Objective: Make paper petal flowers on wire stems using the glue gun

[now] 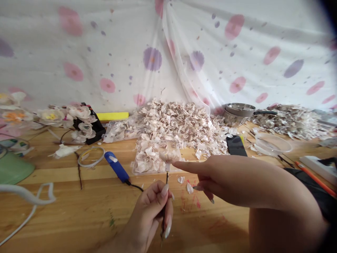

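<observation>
My left hand (154, 212) pinches a thin dark stem (166, 178) between thumb and fingers, holding it nearly upright. A pale, half-built flower (170, 156) tops the stem, with a whitish piece under its petals. My right hand (207, 175) reaches in from the right, index finger stretched out with its tip at the flower's base; the other fingers curl loosely down and seem to hold nothing. Behind the flower lies a clear compartment box (134, 168) full of pale petals. Two loose petals (180, 180) lie near my right fingers.
A large heap of petals (173, 121) fills the back middle. On the left are a blue corded tool (116, 167), a tape roll (91, 157), finished flowers (83, 116) and a green object (18, 167). A phone (236, 146), metal pan (238, 110) and clear lid (273, 144) are rightward.
</observation>
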Demonstrator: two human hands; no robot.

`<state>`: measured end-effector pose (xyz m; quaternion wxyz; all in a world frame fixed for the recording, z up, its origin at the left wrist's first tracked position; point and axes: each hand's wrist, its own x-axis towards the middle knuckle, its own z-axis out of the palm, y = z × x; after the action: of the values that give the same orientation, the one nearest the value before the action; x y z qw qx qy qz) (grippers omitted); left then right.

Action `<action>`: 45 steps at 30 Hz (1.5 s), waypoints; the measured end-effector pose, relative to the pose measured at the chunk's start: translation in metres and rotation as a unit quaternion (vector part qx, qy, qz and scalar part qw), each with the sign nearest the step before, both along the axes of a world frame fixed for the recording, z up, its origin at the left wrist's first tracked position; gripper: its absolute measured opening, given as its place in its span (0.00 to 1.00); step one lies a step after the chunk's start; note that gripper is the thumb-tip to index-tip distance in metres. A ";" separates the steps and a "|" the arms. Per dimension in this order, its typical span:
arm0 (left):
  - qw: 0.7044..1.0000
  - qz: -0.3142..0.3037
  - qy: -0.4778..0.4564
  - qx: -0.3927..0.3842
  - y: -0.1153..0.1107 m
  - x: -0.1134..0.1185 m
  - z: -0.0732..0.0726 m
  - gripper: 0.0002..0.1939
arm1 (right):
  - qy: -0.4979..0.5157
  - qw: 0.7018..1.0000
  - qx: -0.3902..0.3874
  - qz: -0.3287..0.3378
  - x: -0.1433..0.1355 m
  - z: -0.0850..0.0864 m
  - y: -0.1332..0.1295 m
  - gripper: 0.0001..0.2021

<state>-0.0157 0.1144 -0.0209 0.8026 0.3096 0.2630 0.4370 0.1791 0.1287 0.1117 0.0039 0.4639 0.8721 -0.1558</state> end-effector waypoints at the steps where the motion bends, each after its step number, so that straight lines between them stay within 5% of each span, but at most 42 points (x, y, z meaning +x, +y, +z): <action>1: 1.000 0.000 0.002 -0.003 0.000 0.000 0.000 0.16 | 0.000 1.000 -0.004 -0.001 0.000 0.000 0.000 0.42; 28: 0.994 0.011 0.098 0.053 -0.001 -0.003 -0.006 0.20 | -0.037 0.999 0.037 0.005 -0.005 -0.011 0.003 0.52; 45: 0.990 0.060 0.126 0.017 0.003 0.000 0.000 0.22 | -0.063 0.996 0.065 0.027 -0.015 -0.006 -0.011 0.27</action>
<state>-0.0160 0.1171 -0.0209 0.7302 0.3593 0.3724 0.4461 0.1641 0.1174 0.1059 0.0330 0.4480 0.8907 -0.0695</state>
